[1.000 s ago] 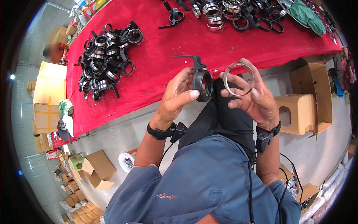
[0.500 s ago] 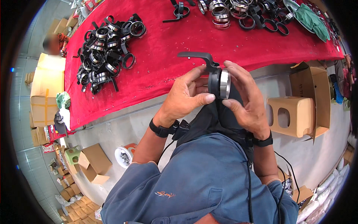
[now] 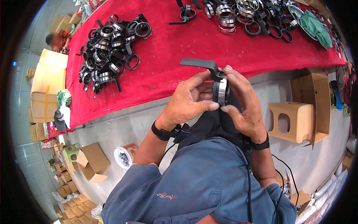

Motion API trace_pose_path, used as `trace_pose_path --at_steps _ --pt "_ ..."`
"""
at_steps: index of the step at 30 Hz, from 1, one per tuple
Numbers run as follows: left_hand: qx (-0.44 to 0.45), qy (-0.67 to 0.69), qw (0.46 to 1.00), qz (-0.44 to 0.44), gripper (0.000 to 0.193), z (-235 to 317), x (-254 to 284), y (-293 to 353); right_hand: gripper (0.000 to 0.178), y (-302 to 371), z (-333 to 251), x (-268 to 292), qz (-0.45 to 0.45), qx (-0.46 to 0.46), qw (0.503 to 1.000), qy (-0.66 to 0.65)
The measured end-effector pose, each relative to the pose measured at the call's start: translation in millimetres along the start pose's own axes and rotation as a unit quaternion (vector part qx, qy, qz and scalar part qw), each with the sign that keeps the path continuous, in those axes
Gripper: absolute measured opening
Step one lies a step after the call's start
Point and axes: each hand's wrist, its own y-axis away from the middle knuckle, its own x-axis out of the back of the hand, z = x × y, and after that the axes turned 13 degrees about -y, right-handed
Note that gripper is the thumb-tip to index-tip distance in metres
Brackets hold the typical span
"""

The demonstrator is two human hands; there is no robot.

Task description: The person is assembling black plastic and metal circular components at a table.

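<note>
Between my two hands, above my lap, is a black plastic ring with a long flat handle (image 3: 199,63), which points to the left. A shiny metal band (image 3: 223,89) sits against the ring's right side. My left hand (image 3: 185,101) grips the black ring, thumb at its lower edge and fingers behind it. My right hand (image 3: 247,105) closes on the metal band from the other side, with fingertips at the top and thumb at the bottom. How far the band is seated in the ring I cannot tell.
On the red-covered table (image 3: 160,71) lies a pile of banded black handle rings (image 3: 108,52) at left. Loose metal bands (image 3: 226,18) and black rings lie at the far right, beside a tray with green cloth (image 3: 313,28). Below are a tan stool (image 3: 294,121) and a white bucket (image 3: 122,156).
Both hands and the ring appear slightly lower and to the right in the picture. The metal band now looks closer against the black ring and is turned a little.
</note>
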Motion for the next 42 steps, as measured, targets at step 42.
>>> trace_pose_path --at_steps 42 --pt "-0.28 -0.514 0.748 0.313 0.036 -9.5 -59.4 -48.3 0.056 -37.5 18.0 -20.4 0.373 -0.025 0.927 0.032"
